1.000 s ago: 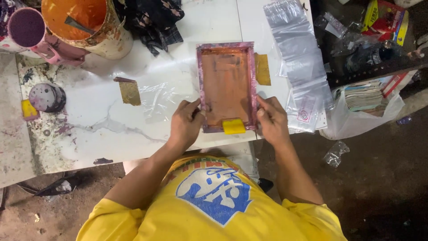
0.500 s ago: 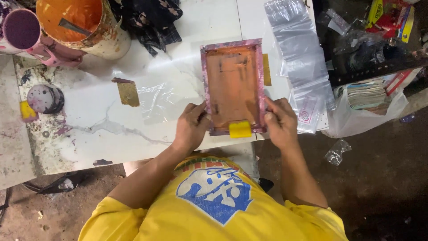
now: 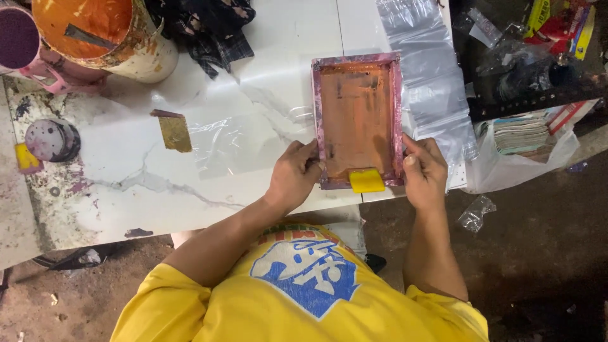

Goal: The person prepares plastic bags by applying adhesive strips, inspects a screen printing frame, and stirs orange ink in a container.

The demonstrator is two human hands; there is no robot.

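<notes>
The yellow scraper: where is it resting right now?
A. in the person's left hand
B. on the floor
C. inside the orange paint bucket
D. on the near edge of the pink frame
D: the yellow scraper lies on the pink frame's near edge, between both hands.

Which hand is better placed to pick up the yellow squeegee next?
Probably the left hand. Its fingers sit on the frame edge beside the yellow squeegee. The right hand grips the frame's outer side, slightly farther away.
</notes>
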